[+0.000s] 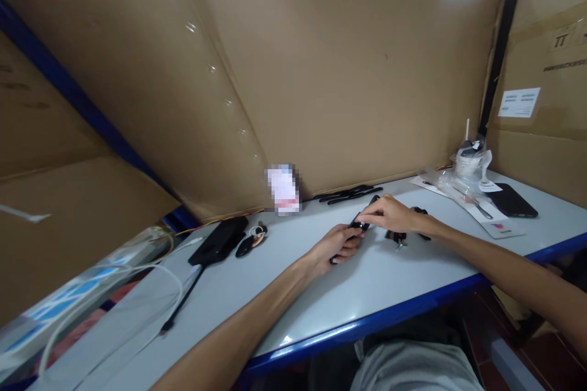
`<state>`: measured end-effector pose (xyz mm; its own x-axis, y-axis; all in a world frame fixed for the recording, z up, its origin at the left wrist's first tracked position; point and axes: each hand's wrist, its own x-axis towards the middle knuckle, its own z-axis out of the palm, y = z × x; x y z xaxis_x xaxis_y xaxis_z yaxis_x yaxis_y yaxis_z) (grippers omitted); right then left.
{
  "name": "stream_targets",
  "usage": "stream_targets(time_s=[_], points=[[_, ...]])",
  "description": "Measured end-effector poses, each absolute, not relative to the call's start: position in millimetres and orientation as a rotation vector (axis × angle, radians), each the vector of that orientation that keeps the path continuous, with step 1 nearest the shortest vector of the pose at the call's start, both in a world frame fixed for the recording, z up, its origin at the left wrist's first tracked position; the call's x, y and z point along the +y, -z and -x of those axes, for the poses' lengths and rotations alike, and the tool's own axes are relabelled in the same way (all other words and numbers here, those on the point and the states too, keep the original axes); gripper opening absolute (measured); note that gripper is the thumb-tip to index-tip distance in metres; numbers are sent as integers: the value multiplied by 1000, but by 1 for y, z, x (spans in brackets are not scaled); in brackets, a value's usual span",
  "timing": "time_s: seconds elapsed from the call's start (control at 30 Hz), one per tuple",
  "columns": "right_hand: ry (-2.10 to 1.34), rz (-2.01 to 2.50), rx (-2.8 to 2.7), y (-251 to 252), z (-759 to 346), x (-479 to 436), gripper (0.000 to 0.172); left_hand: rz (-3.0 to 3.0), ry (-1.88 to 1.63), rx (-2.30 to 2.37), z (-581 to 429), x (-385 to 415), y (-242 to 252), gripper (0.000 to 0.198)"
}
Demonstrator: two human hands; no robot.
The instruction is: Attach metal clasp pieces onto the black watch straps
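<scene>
My left hand [338, 244] is closed around a long black object [361, 223] with a shiny middle part. Its two ends stick out beyond my fingers, and its exact kind cannot be made out. My right hand [389, 214] pinches the same object near its upper part, fingers bent together. Just below my right wrist lies a small dark piece with a metal screw or key [400, 243] on the table. Another black piece [422, 223] sits partly hidden behind the right wrist.
Black straps or strips [348, 194] lie along the cardboard wall [343, 73]. To the left are keys [252, 239], a black box with a cable [219, 242] and a power strip [68, 305]. On the right are a phone [512, 200] and plastic-wrapped items [470, 165].
</scene>
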<state>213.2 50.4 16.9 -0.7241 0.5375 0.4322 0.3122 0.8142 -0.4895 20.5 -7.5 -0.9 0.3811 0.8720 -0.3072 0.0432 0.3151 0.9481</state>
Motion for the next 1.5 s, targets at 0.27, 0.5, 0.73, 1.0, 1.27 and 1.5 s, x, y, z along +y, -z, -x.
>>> stream_targets(time_s=[0.27,0.5,0.73,1.0,1.27,1.5], points=[[-257,723,-2455,-12,-213,52,43,-1099,-697,1050,-20,-8,0,14],[-258,775,-2349,-15,-212,48,36,-1096,-700,1032,-20,-8,0,14],[-162,837,-2372,-11,-211,49,33,-1086,-708,1024,-20,-7,1,10],[-210,785,-2421,-8,-209,49,39,-1091,-721,1005,-19,-5,3,15],[-294,739,-2408,-9,-208,48,38,-1101,-674,971,-18,-4,3,33],[-346,749,-2447,-9,-209,50,41,-1078,-629,1003,-16,-6,-3,39]])
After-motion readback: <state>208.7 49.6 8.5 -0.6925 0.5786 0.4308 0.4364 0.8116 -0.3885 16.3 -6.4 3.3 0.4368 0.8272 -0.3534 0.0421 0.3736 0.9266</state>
